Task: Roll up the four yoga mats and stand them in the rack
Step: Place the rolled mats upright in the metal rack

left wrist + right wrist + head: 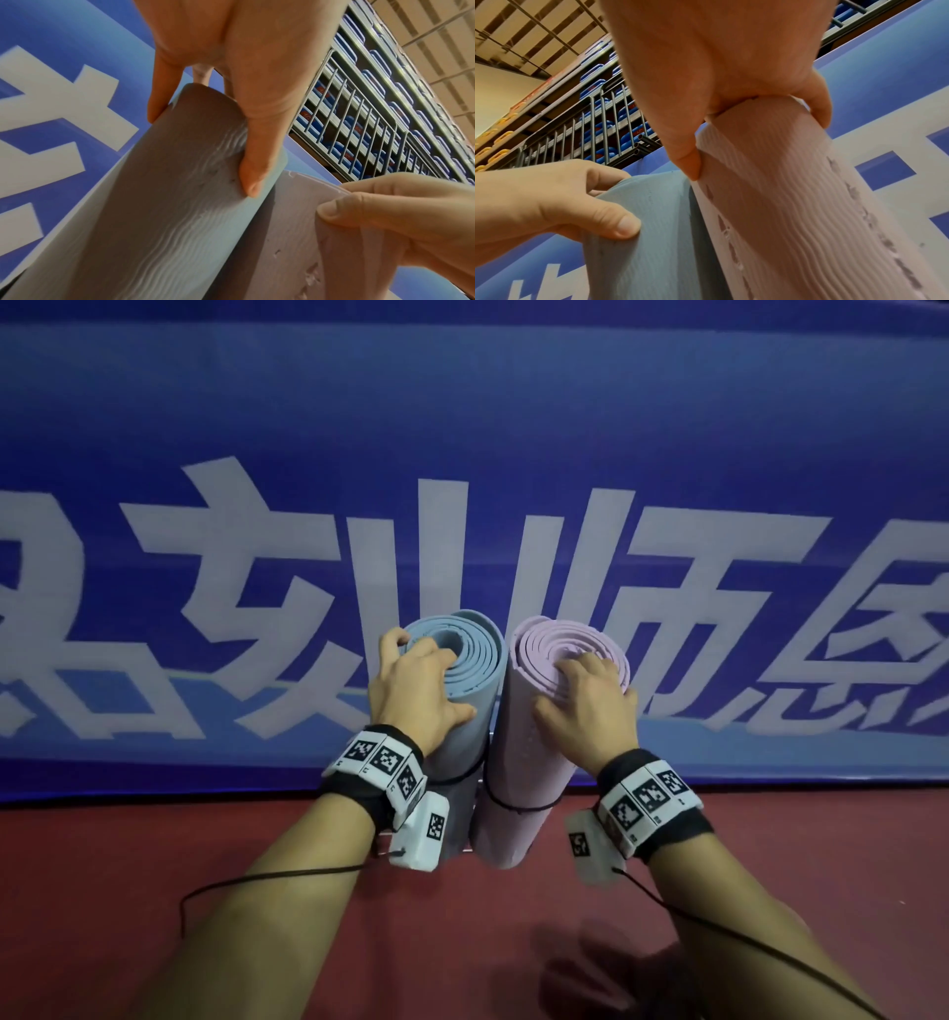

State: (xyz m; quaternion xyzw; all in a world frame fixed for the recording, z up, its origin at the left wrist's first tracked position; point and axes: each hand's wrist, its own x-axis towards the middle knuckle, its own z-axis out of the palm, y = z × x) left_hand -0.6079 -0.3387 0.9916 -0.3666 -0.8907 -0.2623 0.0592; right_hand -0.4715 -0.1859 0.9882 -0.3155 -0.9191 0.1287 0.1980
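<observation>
Two rolled mats stand upright side by side against the banner, each with a black elastic band around it. My left hand (431, 680) grips the top of the blue mat (470, 680), fingers curled over its rim and thumb on its near side. My right hand (580, 695) grips the top of the pink mat (529, 752) the same way. In the left wrist view, the left thumb (257, 162) presses the blue mat (167, 203) beside the pink mat (282, 243). The right wrist view shows the pink mat (795, 203) and blue mat (649, 233) touching. The rack is hidden behind mats and wrists.
A blue banner (257, 557) with large white characters stands right behind the mats. Red floor (154, 891) stretches toward me. Above the banner, a metal railing (359, 121) fronts rows of blue seats. Thin black cables trail from both wristbands.
</observation>
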